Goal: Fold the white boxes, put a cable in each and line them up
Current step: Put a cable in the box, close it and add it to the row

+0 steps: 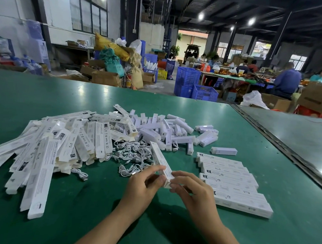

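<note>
Box (160,160): one long white carton, held just above the green table (225,231) at centre, its far end pointing to 11 o'clock, near end between my hands. Thin printed card, so I judge it light, springy along the creases, easily crushed if squeezed mid-span; best taken at the end by its edges, close to the flaps. The smooth finish looks slippery.

Left hand (144,183): fingers curled, thumb and forefinger pinched on the near end from 9 o'clock. Closed on the box.

Right hand (189,188): fingers bent, tips pressing the end flap from 3 o'clock. Also closed on the box; I cannot tell whether a cable is inside.

Flats (45,152): heap of unfolded cartons, 9 to 10 o'clock, fanned and overlapping.

Cables (135,152): tangle of short white leads at 12 o'clock, just beyond the box, soft and prone to snagging.

Small boxes (167,128): loose pile, 12 to 1 o'clock, farther out.

Row (236,180): finished cartons at 3 o'clock, side by side and touching, near my right hand; the held box would join it.
</note>
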`<control>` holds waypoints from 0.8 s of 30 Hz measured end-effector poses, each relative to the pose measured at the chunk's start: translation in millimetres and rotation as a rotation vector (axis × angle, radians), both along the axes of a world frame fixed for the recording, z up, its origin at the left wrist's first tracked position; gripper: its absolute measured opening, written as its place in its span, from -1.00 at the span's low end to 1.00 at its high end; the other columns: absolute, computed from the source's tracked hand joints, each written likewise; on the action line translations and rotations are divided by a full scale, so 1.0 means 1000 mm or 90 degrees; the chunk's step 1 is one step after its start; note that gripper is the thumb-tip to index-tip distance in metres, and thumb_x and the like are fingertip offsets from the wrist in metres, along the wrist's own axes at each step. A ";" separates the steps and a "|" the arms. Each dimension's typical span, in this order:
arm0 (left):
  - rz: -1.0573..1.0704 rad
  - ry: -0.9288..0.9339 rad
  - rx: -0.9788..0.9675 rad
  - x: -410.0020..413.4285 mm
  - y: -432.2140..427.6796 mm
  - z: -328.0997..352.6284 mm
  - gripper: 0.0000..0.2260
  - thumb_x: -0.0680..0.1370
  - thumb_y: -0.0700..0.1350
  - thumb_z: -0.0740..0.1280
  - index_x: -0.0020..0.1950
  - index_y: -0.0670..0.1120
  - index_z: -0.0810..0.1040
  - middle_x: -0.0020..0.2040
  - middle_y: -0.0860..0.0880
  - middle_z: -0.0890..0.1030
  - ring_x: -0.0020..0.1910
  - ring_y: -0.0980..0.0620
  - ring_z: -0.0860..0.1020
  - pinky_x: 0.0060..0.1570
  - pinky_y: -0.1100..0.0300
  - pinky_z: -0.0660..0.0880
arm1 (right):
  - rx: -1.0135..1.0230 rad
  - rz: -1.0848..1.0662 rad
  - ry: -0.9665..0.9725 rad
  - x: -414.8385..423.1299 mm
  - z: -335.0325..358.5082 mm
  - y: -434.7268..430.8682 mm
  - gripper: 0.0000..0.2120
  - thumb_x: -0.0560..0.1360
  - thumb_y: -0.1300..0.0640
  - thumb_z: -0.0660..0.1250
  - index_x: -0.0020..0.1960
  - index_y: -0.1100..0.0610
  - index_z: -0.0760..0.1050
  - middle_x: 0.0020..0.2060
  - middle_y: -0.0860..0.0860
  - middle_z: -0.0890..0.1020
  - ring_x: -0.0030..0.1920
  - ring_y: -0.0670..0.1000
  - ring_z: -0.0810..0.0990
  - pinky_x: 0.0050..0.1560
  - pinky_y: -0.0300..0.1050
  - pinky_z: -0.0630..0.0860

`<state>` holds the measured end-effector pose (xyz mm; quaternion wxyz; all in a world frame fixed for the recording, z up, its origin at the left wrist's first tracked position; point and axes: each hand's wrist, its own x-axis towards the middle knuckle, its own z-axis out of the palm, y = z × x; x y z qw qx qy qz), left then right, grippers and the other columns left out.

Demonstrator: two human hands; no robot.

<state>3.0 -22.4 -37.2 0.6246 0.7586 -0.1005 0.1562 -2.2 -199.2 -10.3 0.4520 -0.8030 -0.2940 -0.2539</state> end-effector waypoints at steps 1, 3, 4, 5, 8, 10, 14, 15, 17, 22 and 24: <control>-0.001 0.002 0.006 -0.001 0.000 0.001 -0.74 0.46 0.24 0.37 0.13 0.30 0.62 -0.11 0.15 0.70 -0.11 0.18 0.65 -0.08 0.31 0.51 | 0.005 0.005 0.004 0.000 -0.001 0.000 -0.96 0.47 0.25 0.43 -0.11 0.19 0.66 0.02 -0.03 0.66 -0.18 -0.10 0.68 -0.17 -0.08 0.62; -0.006 0.001 0.016 -0.002 0.001 0.002 -0.77 0.48 0.20 0.38 0.12 0.29 0.62 -0.09 0.16 0.70 -0.08 0.18 0.66 -0.07 0.32 0.52 | 0.012 0.014 0.014 0.001 -0.002 -0.001 -0.95 0.47 0.25 0.42 -0.11 0.20 0.67 0.03 -0.02 0.65 -0.18 -0.08 0.68 -0.15 -0.04 0.63; -0.009 0.000 0.020 -0.003 0.001 0.003 -0.77 0.48 0.20 0.38 0.12 0.27 0.62 -0.08 0.17 0.70 -0.08 0.19 0.65 -0.06 0.33 0.52 | 0.015 0.018 0.020 0.001 -0.003 -0.001 -0.94 0.47 0.23 0.42 -0.11 0.20 0.67 0.03 -0.02 0.65 -0.17 -0.07 0.68 -0.15 -0.02 0.64; -0.013 0.001 0.020 -0.004 0.001 0.004 -0.76 0.48 0.20 0.38 0.13 0.24 0.63 -0.09 0.19 0.70 -0.08 0.20 0.65 -0.06 0.33 0.51 | 0.016 0.021 0.022 0.002 -0.003 -0.002 -0.92 0.48 0.21 0.41 -0.11 0.20 0.67 0.03 -0.03 0.65 -0.15 -0.06 0.68 -0.14 0.00 0.64; -0.031 0.006 0.012 -0.007 0.001 0.007 -0.74 0.48 0.19 0.38 0.14 0.19 0.62 -0.12 0.21 0.69 -0.11 0.22 0.65 -0.08 0.36 0.49 | 0.024 0.032 0.016 0.001 -0.003 -0.002 -0.90 0.47 0.14 0.40 -0.11 0.15 0.67 0.01 -0.06 0.64 -0.12 -0.05 0.67 -0.15 0.02 0.63; -0.050 0.005 0.000 -0.008 0.001 0.009 -0.72 0.48 0.22 0.38 0.14 0.18 0.63 -0.12 0.17 0.70 -0.11 0.21 0.65 -0.08 0.36 0.49 | 0.064 0.034 0.047 -0.001 -0.002 -0.001 -0.95 0.44 0.08 0.43 -0.13 0.02 0.65 -0.04 -0.10 0.66 -0.17 -0.03 0.68 -0.19 0.08 0.63; -0.088 0.004 -0.004 -0.010 0.003 0.012 -0.69 0.47 0.26 0.37 0.15 0.20 0.64 -0.13 0.10 0.70 -0.12 0.17 0.65 -0.08 0.36 0.50 | 0.167 0.033 0.192 -0.004 0.001 0.000 -0.75 0.31 -0.05 0.51 -0.07 -0.23 0.52 -0.08 -0.08 0.67 -0.26 0.06 0.71 -0.16 0.23 0.63; -0.096 0.007 -0.002 -0.010 0.003 0.012 -0.73 0.48 0.22 0.38 0.15 0.22 0.63 -0.13 0.10 0.70 -0.12 0.17 0.65 -0.08 0.36 0.50 | 0.165 0.040 0.205 -0.004 0.002 0.000 -0.74 0.31 -0.05 0.51 -0.07 -0.23 0.51 -0.07 -0.09 0.67 -0.26 0.07 0.71 -0.16 0.26 0.62; -0.110 0.016 0.005 -0.010 0.004 0.013 -0.75 0.49 0.15 0.40 0.16 0.27 0.61 -0.10 0.09 0.69 -0.08 0.14 0.65 -0.06 0.35 0.51 | 0.165 0.047 0.220 -0.006 0.002 0.000 -0.74 0.31 -0.08 0.51 -0.06 -0.21 0.52 -0.09 -0.08 0.68 -0.26 0.10 0.71 -0.16 0.32 0.59; -0.149 0.013 0.003 -0.011 0.005 0.013 -0.63 0.44 0.23 0.45 0.24 0.33 0.55 0.07 0.10 0.69 0.11 0.09 0.65 0.14 0.21 0.55 | 0.158 0.009 0.198 -0.008 0.004 0.003 -0.76 0.32 -0.14 0.47 -0.05 -0.19 0.52 -0.38 0.08 0.66 -0.38 0.04 0.66 -0.35 0.06 0.54; -0.173 0.018 0.012 -0.011 0.002 0.013 -0.49 0.37 0.20 0.54 0.29 0.34 0.50 0.12 0.13 0.67 0.15 0.10 0.63 0.18 0.22 0.54 | 0.146 0.008 0.169 -0.008 0.005 0.003 -0.78 0.37 -0.12 0.45 -0.02 -0.14 0.53 -0.44 -0.01 0.64 -0.49 -0.13 0.53 -0.45 -0.31 0.34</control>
